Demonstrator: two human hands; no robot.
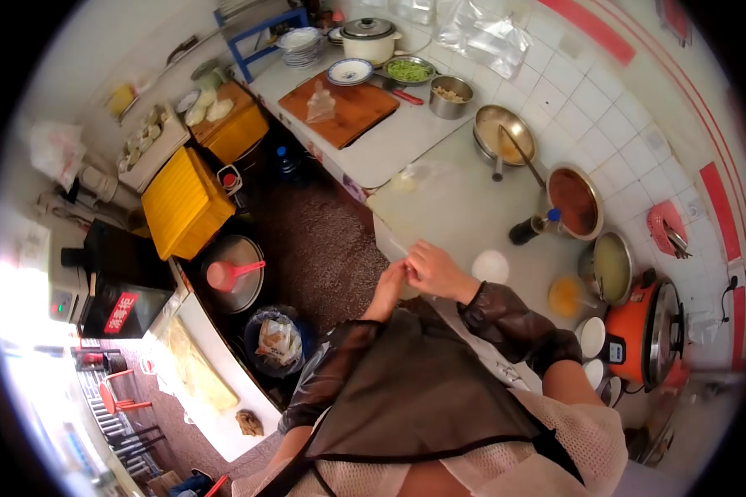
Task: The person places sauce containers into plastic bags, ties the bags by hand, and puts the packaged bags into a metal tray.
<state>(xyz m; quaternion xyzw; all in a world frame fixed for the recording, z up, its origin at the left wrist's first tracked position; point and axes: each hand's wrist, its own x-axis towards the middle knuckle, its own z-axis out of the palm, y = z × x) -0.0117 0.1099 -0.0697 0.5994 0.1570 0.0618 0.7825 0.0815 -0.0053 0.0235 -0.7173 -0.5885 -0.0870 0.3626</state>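
Observation:
My left hand and my right hand meet at the near edge of the pale worktop. The fingers of both are closed and pressed together at the tips. Whatever lies between them, if anything, is too small or hidden to make out. Dark see-through sleeves cover both forearms. To the right of my right hand lies a round white thing, its kind unclear. Further right are a dark bottle with a blue cap and a container of something orange-yellow.
Along the wall stand a metal pan, a bowl of reddish-brown contents, a metal pot and an orange cooker. A brown cutting board lies further back. Left are yellow crates and a lined bin.

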